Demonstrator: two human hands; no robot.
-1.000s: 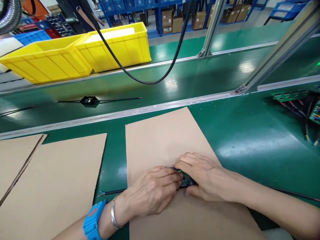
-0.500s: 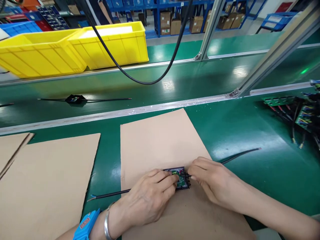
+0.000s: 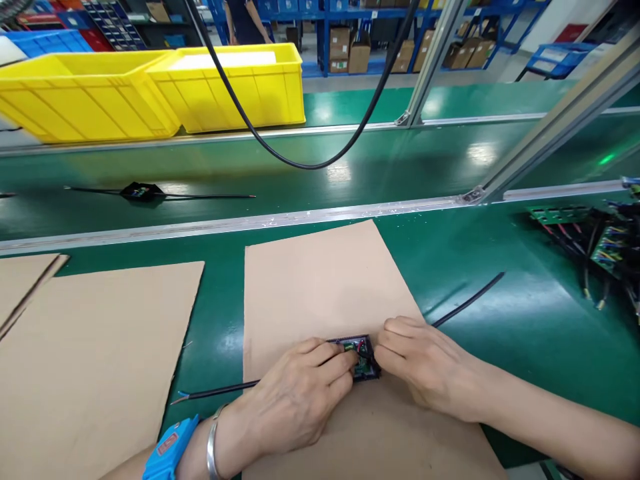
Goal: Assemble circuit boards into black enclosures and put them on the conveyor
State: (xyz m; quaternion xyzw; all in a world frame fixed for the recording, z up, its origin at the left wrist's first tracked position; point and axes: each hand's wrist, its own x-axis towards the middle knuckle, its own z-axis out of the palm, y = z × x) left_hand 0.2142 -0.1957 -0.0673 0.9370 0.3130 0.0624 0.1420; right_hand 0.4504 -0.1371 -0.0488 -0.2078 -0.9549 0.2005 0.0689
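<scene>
A small black case (image 3: 367,375) with a green circuit board (image 3: 362,365) inside lies on a cardboard sheet (image 3: 320,287). My left hand (image 3: 305,393) is closed on the case's left part, its fingertips pressing over the board. Under that hand a black cable (image 3: 220,389) runs out leftward, ending in bare blue and brown wires. At the case's right end my right hand (image 3: 425,367) pinches another black cable (image 3: 470,307). This cable's free end sticks out beyond the hand, above the green table. My fingers hide where the cable meets the case.
More cardboard (image 3: 100,347) lies at left. Behind a metal rail (image 3: 280,219), a similar cabled unit (image 3: 143,192) sits on the green belt. Yellow bins (image 3: 235,93) stand farther back. A black cable loop (image 3: 320,165) hangs overhead. Wired circuit boards (image 3: 607,233) are piled at right, near a metal post (image 3: 545,100).
My right hand has turned slightly and closed in on the case's end; the right cable's free end has swung up and left. The unit on the belt has shifted left.
</scene>
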